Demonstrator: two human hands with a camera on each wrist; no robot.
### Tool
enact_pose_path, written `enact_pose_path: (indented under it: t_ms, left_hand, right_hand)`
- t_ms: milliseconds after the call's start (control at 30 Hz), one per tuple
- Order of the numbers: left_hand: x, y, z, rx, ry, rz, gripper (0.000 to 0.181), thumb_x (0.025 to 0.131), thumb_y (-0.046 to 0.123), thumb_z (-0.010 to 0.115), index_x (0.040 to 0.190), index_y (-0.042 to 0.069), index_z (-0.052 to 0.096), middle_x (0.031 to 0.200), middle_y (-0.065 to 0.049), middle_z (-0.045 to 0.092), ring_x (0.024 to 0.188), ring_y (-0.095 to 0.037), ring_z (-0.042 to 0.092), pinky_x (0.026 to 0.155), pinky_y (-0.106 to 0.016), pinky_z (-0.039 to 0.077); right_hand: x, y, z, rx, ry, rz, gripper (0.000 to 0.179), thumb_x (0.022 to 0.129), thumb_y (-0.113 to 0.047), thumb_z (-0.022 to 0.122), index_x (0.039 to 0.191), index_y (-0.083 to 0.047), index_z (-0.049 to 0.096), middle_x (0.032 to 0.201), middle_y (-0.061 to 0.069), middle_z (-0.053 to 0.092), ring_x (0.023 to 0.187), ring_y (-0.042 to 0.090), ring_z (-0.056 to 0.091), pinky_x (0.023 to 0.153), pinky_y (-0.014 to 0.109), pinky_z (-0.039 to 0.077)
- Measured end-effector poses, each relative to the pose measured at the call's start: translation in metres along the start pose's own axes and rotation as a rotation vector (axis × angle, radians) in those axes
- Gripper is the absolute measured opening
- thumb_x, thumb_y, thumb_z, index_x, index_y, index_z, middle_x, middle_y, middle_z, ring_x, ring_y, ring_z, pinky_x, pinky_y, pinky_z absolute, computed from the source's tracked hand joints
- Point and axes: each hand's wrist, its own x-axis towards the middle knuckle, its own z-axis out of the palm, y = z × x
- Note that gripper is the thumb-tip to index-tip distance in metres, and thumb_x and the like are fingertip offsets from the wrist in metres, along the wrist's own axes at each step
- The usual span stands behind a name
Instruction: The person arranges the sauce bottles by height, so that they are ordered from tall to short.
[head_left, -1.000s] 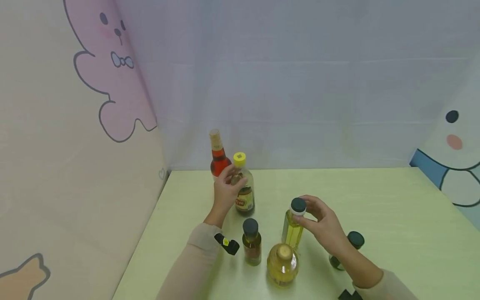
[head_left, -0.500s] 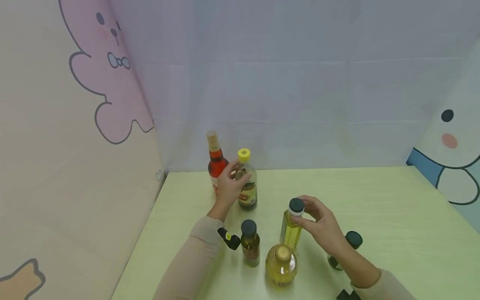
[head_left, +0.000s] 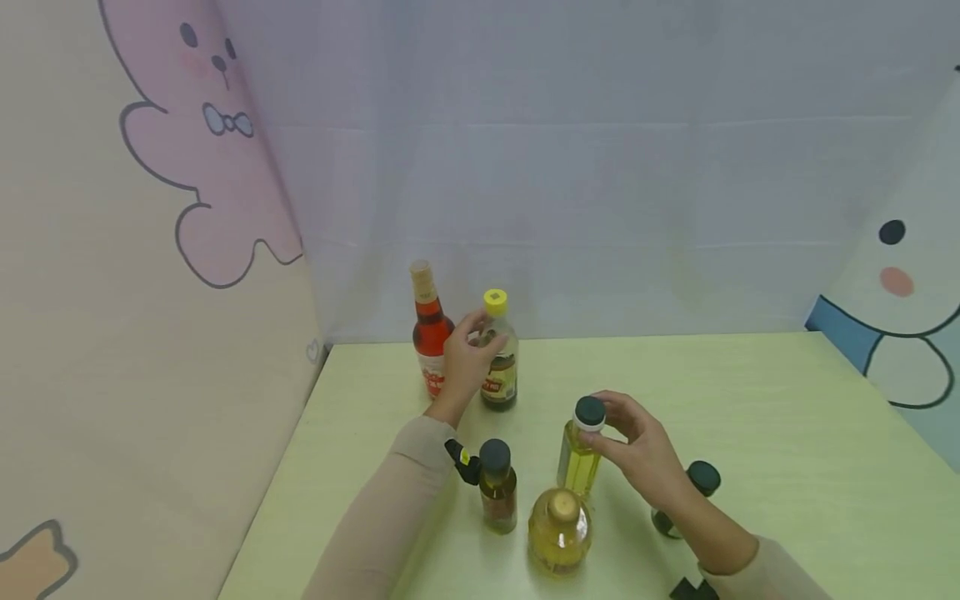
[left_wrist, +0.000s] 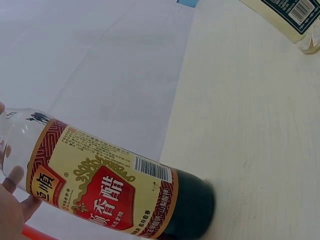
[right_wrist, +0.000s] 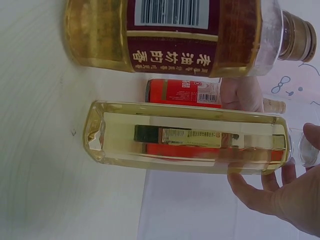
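Observation:
In the head view my left hand (head_left: 468, 354) grips a vinegar bottle (head_left: 498, 385) with a yellow cap, just below its neck. The left wrist view shows the yellow and red label of this vinegar bottle (left_wrist: 110, 182) and dark liquid at its base. My right hand (head_left: 637, 442) pinches the neck of a clear bottle of yellow oil (head_left: 577, 467) under its dark green cap. In the right wrist view the fingers and thumb curl round the oil bottle's (right_wrist: 120, 150) upper end. A red bottle (head_left: 430, 333) stands directly left of my left hand, partly hidden by it.
Nearer me stand a small dark-capped bottle (head_left: 498, 492) and a round, gold-capped oil bottle (head_left: 559, 537). Another dark-green-capped bottle (head_left: 703, 477) is partly behind my right wrist. The pale table (head_left: 750, 400) meets a curtain (head_left: 600, 208) at the back and a printed wall (head_left: 172, 358) at left.
My left hand has carried the vinegar bottle a little farther back and to the right, widening its gap from the red bottle. The right hand stays at the oil bottle's neck; the view shifted slightly.

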Motion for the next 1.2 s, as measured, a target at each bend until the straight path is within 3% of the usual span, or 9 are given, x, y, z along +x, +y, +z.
enact_pose_path:
  t_ms: [300,533,967,1200]
  left_hand:
    - [0.006,0.002,-0.001,0.024,0.011,0.034,0.045,0.087,0.013,0.074,0.128,0.004,0.06,0.12,-0.01,0.062,0.114,-0.024,0.054,0.096,-0.041,0.046]
    - [0.009,0.004,-0.002,0.037,0.021,-0.002,0.044,0.089,0.015,0.072,0.13,0.005,0.058,0.126,-0.008,0.061,0.119,-0.024,0.052,0.098,-0.041,0.045]
    - [0.015,0.0,0.001,0.038,0.032,-0.027,0.047,0.09,0.016,0.071,0.133,0.006,0.054,0.128,-0.008,0.059,0.122,-0.023,0.051,0.1,-0.04,0.044]
    - [0.017,0.002,0.001,0.058,0.027,-0.059,0.046,0.092,0.016,0.07,0.133,0.007,0.053,0.13,-0.008,0.057,0.124,-0.023,0.049,0.102,-0.041,0.041]
  right_hand:
    - [0.002,-0.001,0.0,0.011,-0.006,-0.025,0.044,0.087,-0.01,0.074,0.127,-0.005,0.054,0.12,0.011,0.06,0.117,0.027,0.053,0.092,0.052,0.045]
    - [0.002,0.0,-0.001,0.006,-0.003,-0.037,0.044,0.088,-0.01,0.073,0.127,-0.005,0.055,0.121,0.011,0.059,0.114,0.015,0.055,0.091,0.05,0.046]
    - [0.0,0.0,0.0,0.005,0.003,-0.009,0.046,0.087,-0.009,0.074,0.128,-0.004,0.054,0.121,0.012,0.059,0.118,0.032,0.051,0.092,0.053,0.045]
    - [-0.001,-0.001,0.001,0.014,0.007,0.01,0.046,0.087,-0.009,0.074,0.128,-0.003,0.053,0.121,0.014,0.058,0.119,0.035,0.05,0.092,0.053,0.045]
